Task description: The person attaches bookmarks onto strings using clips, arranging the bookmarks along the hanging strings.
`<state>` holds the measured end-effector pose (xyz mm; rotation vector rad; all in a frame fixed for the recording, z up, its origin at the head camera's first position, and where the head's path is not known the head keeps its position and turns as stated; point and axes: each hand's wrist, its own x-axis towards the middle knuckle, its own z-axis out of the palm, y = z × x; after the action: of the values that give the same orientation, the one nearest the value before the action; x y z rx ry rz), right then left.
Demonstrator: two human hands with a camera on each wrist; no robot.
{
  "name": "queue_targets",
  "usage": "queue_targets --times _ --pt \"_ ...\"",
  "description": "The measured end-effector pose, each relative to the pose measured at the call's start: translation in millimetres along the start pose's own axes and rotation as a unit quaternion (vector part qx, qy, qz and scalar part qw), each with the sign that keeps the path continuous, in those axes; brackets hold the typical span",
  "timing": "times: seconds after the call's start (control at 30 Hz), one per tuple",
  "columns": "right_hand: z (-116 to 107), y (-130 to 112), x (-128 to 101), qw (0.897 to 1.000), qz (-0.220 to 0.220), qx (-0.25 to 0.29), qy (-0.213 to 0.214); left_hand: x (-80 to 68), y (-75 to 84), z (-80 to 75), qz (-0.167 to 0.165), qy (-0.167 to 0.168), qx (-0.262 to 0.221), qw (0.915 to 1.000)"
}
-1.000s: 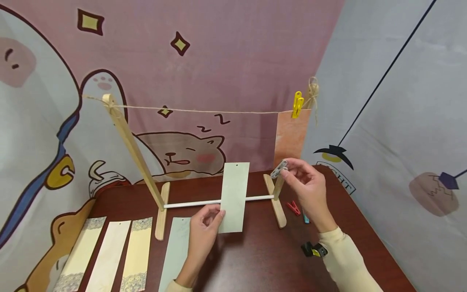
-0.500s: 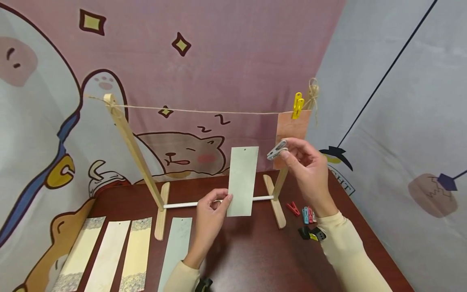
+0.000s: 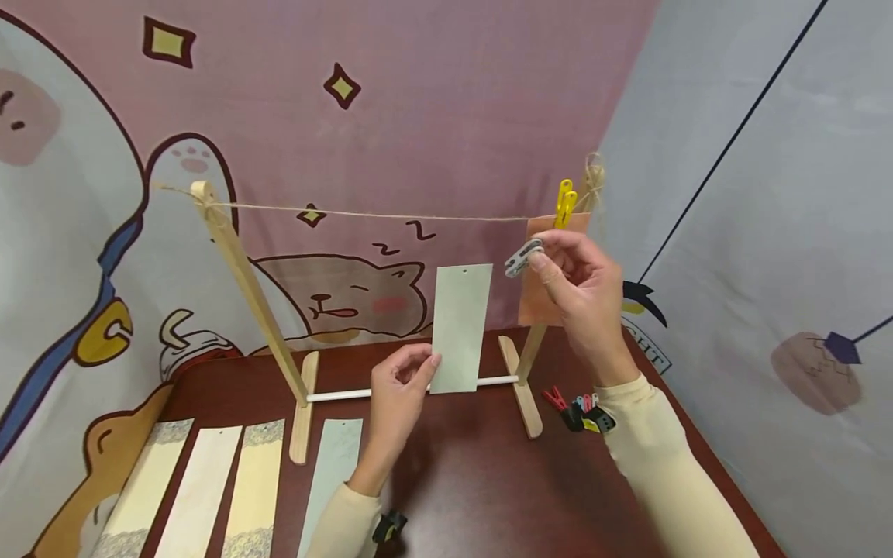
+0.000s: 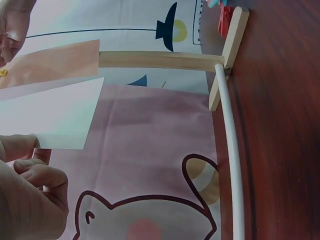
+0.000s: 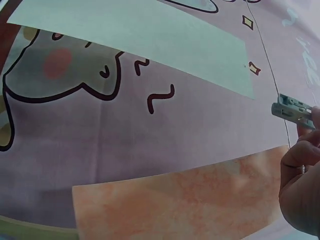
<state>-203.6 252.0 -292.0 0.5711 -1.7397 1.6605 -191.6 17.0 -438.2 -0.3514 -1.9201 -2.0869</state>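
Fingers of the left hand (image 3: pixel 399 380) pinch the lower left corner of a pale green card (image 3: pixel 460 328), which stands upright in the middle of the head view, its punched top edge below the twine line (image 3: pixel 391 214) and not touching it. Fingers of the right hand (image 3: pixel 582 288) are clamped on the tail of a grey clothespin (image 3: pixel 522 256), just right of the card's top and in front of an orange card (image 3: pixel 537 298) that hangs under a yellow clothespin (image 3: pixel 563 203) at the right end of the line. Whether the grey pin's jaws are parted cannot be told. To do this step well, as I judge it, the card's top edge should come up to meet the twine squarely, well left of the orange card so the two do not overlap, and the pin should be squeezed wide before it straddles both twine and card. The low corner grip lets the card sway, so it wants steadying until the pin bites. At the lower left of the frame, four more cards (image 3: pixel 260 488) lie on the dark table (image 3: pixel 488 496); spare pins (image 3: pixel 582 411) sit by the rack's right foot (image 3: pixel 519 385).
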Motion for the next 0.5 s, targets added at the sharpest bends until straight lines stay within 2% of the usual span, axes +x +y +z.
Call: queue_targets --times 0.23,0.5 --pt "11 4 13 1.000 -0.021 0.005 0.011 3.7 5.8 3.7 -0.001 -0.009 -0.013 0.9999" --pt "12 -3 25 0.998 -0.046 -0.013 0.041 14.6 10.2 23.0 0.005 -0.007 -0.035 0.9993"
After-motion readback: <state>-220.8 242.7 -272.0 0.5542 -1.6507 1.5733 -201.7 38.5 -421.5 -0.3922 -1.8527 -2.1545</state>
